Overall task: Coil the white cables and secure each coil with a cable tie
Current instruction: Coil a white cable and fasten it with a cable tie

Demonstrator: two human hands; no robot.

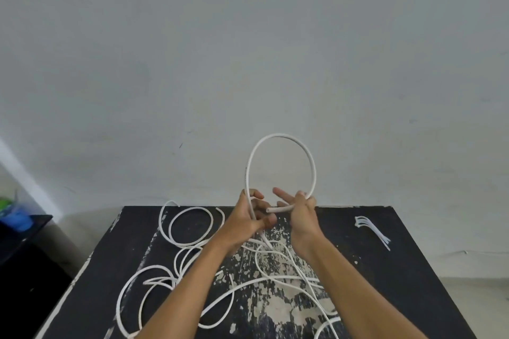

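Scuffed black table (413, 270) against grey wall (248, 49)

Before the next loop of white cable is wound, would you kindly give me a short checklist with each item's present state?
1. First loop formed and held up: ok.
2. Left hand grips the cable: ok.
3. Right hand holds the cable end: ok.
4. Loose cable on the table free of knots: cannot tell, strands cross.
5. Cable ties lying ready on the table: ok.
6. Coil tied: not ok, not yet.
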